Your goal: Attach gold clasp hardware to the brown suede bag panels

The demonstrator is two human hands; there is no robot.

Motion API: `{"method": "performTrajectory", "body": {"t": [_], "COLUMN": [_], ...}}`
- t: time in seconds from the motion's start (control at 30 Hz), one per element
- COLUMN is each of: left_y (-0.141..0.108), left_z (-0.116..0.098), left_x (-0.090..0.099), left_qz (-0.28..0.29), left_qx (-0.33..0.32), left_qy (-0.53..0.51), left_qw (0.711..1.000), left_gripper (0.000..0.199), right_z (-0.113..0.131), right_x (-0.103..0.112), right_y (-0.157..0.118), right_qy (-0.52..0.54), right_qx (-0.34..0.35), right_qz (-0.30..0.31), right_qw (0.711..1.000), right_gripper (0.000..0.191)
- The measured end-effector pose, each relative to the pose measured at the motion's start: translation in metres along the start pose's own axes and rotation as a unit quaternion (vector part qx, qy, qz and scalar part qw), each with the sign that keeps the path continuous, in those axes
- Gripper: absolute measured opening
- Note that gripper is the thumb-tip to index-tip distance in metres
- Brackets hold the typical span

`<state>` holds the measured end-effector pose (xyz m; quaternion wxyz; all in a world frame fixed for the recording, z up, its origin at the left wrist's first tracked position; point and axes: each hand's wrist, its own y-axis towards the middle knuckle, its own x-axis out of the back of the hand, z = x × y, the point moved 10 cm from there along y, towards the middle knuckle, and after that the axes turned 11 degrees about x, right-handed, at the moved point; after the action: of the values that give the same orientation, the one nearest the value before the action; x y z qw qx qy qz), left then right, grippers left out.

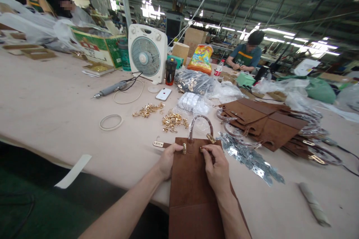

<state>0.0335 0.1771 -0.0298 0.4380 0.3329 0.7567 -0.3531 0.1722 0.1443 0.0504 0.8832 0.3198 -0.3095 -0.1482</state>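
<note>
A brown leather bag panel (187, 186) with a plastic-wrapped handle (201, 119) lies over the table's front edge. My left hand (167, 161) grips its left edge, the thumb beside an upright gold metal fitting (184, 148). With thumb and fingertips, my right hand (215, 162) pinches a small gold fitting (201, 149) against the panel, below the handle's right end; the fingers partly hide it. A strap with a gold plate (158, 144) sticks out to the left. Another gold plate (211, 138) sits at the panel's top right.
Two piles of gold fittings (174, 121) lie beyond the panel, and flat metal plates (246, 158) to its right. Stacked brown bag panels (263, 123) are farther right. An electric screwdriver (110, 89), phone (163, 94), tape roll (110, 122) and fan (146, 54) stand or lie leftward. A co-worker (248, 54) sits opposite.
</note>
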Motion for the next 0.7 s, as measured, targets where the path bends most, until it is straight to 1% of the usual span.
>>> {"method": "performTrajectory", "body": {"t": [0.07,0.17,0.23,0.37,0.53,0.63,0.7], "left_y": [0.000,-0.001,-0.002,-0.004,-0.003,-0.002,-0.001], "left_z": [0.001,0.002,0.001,0.001,0.000,0.001,0.001], "left_x": [0.000,-0.003,-0.005,-0.005,0.005,0.005,0.001], "left_qz": [-0.010,-0.026,-0.036,-0.052,-0.083,-0.086,-0.075], "left_qx": [0.004,0.014,0.015,0.010,0.003,0.006,0.010], "left_qy": [0.006,0.016,0.023,0.028,0.018,0.007,0.003], "left_qw": [1.000,0.999,0.999,0.998,0.996,0.996,0.997], "left_gripper": [0.051,0.052,0.052,0.050,0.045,0.045,0.048], "right_z": [-0.007,-0.023,-0.030,-0.035,-0.034,-0.037,-0.041], "right_x": [-0.001,-0.006,-0.006,-0.006,-0.009,-0.007,-0.005], "right_y": [-0.003,-0.013,-0.017,-0.017,-0.012,-0.014,-0.018], "right_qy": [0.023,0.095,0.124,0.132,0.106,0.106,0.126], "right_qx": [-0.025,-0.099,-0.127,-0.131,-0.112,-0.124,-0.146], "right_qz": [0.003,0.008,0.001,-0.010,-0.010,-0.024,-0.024], "right_qw": [0.999,0.990,0.984,0.983,0.988,0.986,0.981], "right_gripper": [0.021,0.026,0.030,0.030,0.031,0.034,0.038]}}
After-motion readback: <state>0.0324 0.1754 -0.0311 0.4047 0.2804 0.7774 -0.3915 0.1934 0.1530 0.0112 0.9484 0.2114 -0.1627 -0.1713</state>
